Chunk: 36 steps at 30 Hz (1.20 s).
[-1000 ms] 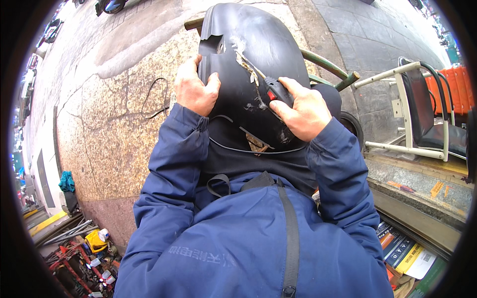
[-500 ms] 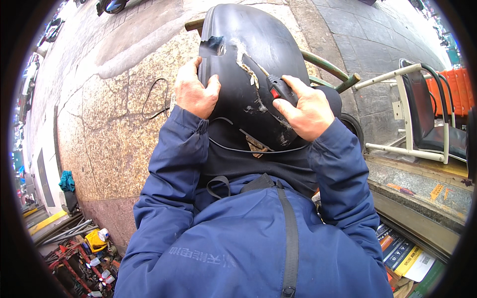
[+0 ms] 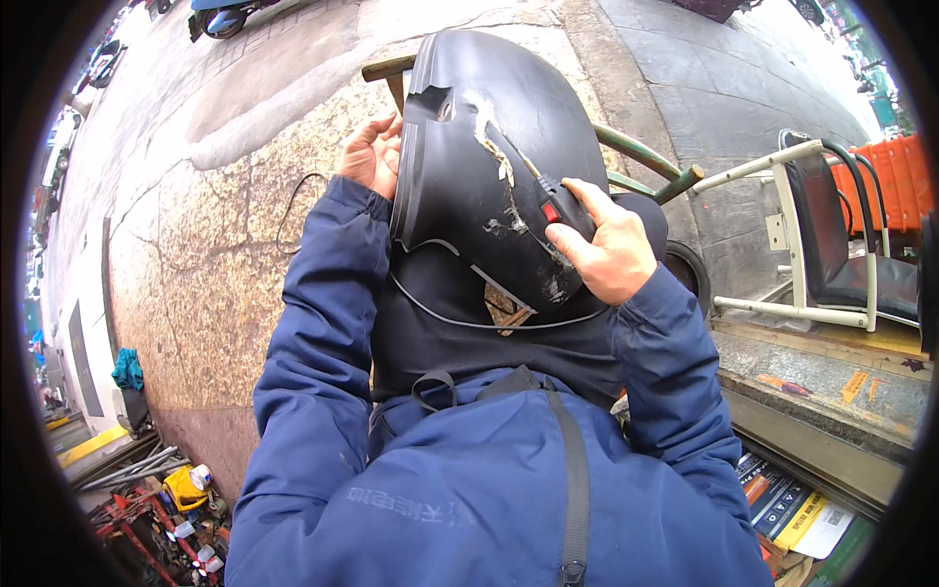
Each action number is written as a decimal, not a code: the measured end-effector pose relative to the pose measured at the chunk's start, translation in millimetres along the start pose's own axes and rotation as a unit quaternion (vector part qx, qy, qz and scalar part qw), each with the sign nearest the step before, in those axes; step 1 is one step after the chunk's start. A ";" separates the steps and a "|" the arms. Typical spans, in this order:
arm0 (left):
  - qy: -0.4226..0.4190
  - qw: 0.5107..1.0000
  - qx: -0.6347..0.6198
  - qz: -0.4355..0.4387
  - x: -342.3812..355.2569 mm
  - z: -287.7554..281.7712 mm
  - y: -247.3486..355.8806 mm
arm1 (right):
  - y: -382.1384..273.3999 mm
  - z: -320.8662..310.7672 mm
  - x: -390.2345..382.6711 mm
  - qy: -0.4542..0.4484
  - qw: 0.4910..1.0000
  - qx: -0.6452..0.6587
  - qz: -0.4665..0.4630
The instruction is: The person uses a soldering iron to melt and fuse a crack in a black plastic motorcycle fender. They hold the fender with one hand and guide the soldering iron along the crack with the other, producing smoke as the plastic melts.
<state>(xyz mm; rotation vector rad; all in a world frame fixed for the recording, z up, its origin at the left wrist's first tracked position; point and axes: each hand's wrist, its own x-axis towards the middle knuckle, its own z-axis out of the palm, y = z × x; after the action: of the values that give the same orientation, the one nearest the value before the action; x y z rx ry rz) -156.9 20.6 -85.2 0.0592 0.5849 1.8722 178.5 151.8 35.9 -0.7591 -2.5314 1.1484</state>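
Note:
A large, curved black plastic shell (image 3: 548, 103) lies over my lap, with a whitish, rough seam (image 3: 494, 147) down its upper face and a notch at its left edge. In my right hand (image 3: 614, 247) is a soldering iron (image 3: 564, 207) with a black handle and a red switch. Its thin metal shaft points up and left, the tip resting at or just over the seam. My left hand (image 3: 370, 158) is at the shell's left rim with curled fingers, partly hidden behind that rim. A thin dark cable (image 3: 460, 321) hangs across my lap below the shell.
A wooden stool or frame leg (image 3: 386, 68) and a green pole (image 3: 641, 147) show behind the shell. To the right stands a white-framed chair (image 3: 822, 230) beside an orange barrier (image 3: 885, 186). Tools and a yellow item (image 3: 186, 487) lie at lower left; printed boxes (image 3: 802, 509) at lower right.
The shell has shifted lower and tilted, showing more of its left rim. My left thumb has left its top face, and that hand is now at the rim's side. The iron moved down with the shell.

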 end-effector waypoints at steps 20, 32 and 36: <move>-0.054 0.987 -0.051 -0.141 -9.1 35.1 -27.5 | 9.1 -3.2 18.6 -0.041 0.962 0.203 0.180; -0.082 0.985 -0.084 -0.125 -16.6 30.8 -40.1 | 5.3 -2.1 16.5 -0.041 0.958 0.209 0.191; -0.084 0.984 -0.090 -0.130 -17.6 28.5 -39.9 | 5.0 -0.6 16.4 -0.051 0.962 0.200 0.180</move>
<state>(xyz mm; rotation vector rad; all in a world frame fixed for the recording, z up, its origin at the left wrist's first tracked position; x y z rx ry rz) -106.5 25.6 -72.8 0.0196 0.2906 1.6398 166.9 164.1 32.9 -1.0958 -2.1725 1.7871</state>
